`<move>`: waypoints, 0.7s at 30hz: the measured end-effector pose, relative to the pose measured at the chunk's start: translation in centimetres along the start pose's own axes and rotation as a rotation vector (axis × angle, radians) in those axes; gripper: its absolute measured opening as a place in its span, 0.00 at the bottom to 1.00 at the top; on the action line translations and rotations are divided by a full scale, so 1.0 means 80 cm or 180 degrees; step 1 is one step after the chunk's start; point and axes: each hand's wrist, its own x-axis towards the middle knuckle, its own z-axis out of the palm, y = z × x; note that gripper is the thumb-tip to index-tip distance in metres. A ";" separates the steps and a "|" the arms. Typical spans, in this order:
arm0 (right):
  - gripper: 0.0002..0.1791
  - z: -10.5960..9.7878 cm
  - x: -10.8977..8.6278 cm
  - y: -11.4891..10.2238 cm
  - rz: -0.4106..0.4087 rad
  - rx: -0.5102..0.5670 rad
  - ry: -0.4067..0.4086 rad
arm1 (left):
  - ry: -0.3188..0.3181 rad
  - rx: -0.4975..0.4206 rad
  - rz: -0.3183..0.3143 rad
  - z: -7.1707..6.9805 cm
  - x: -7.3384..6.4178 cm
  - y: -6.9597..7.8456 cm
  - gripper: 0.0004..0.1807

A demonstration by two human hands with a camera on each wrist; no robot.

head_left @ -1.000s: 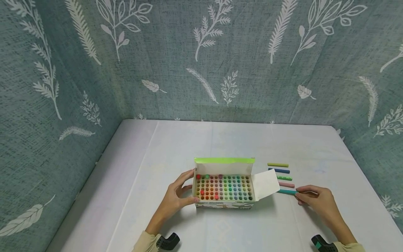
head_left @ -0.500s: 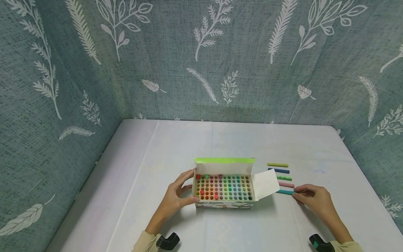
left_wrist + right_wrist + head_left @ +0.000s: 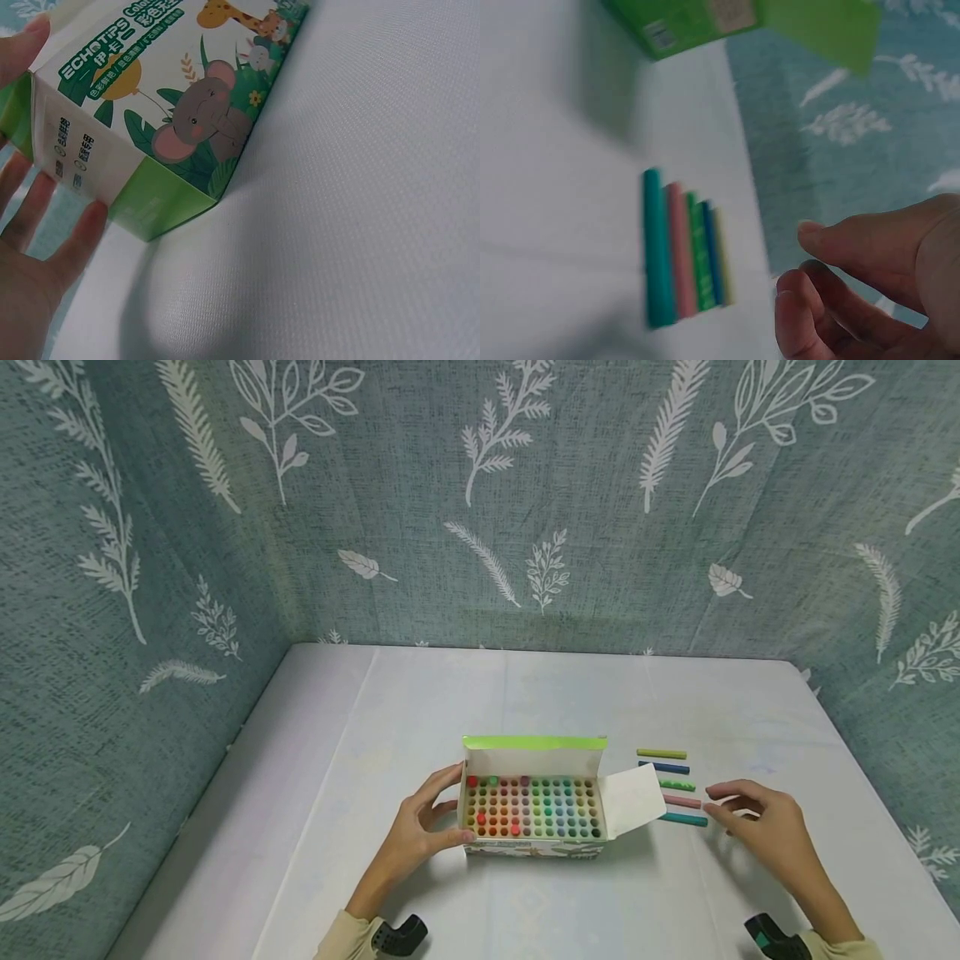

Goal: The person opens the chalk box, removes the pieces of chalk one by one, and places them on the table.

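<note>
An open-topped chalk box (image 3: pixel 532 850) stands on the white table, with rows of round holes inside. Several chalk ends, red, green and purple among them, show in the holes. My left hand (image 3: pixel 416 818) grips the box's left end, thumb at the front corner and fingers along the side. To the right lie chalk sticks in a column: yellow-green (image 3: pixel 662 754), blue (image 3: pixel 669 768), green (image 3: pixel 678 786), pink (image 3: pixel 682 802) and teal (image 3: pixel 684 819). Just right of the teal and pink sticks hovers my right hand (image 3: pixel 767 828), fingers loosely bent, holding nothing.
The box's lid (image 3: pixel 534 758) is raised at the back. Its side flap (image 3: pixel 632 798) sticks out rightward, near or over the left ends of some sticks. A leaf-patterned teal curtain (image 3: pixel 420 568) surrounds the table (image 3: pixel 360 727) behind and at the sides.
My right hand has let go of the teal chalk stick and lifted slightly up and to the right. The stick stays below the pink one. The left hand and box have not moved.
</note>
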 end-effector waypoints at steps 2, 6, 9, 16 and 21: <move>0.12 -0.004 0.001 -0.010 -0.0073 -0.0008 0.0063 | -0.0001 -0.0004 0.0000 0.001 0.000 0.005 0.45; 0.12 -0.009 0.000 -0.032 -0.0126 -0.0043 0.0134 | -0.0012 -0.0012 0.0001 0.004 0.000 0.025 0.43; 0.11 -0.010 -0.002 -0.050 -0.0235 -0.0037 0.0184 | -0.0022 0.0007 0.0019 0.005 -0.001 0.035 0.43; 0.11 -0.010 -0.003 -0.090 -0.0671 0.0235 0.0123 | -0.0011 0.0001 -0.0011 0.003 -0.001 0.021 0.44; 0.14 -0.001 -0.003 -0.113 -0.0930 0.0249 0.0022 | 0.0004 0.0006 -0.0007 0.000 -0.001 0.002 0.46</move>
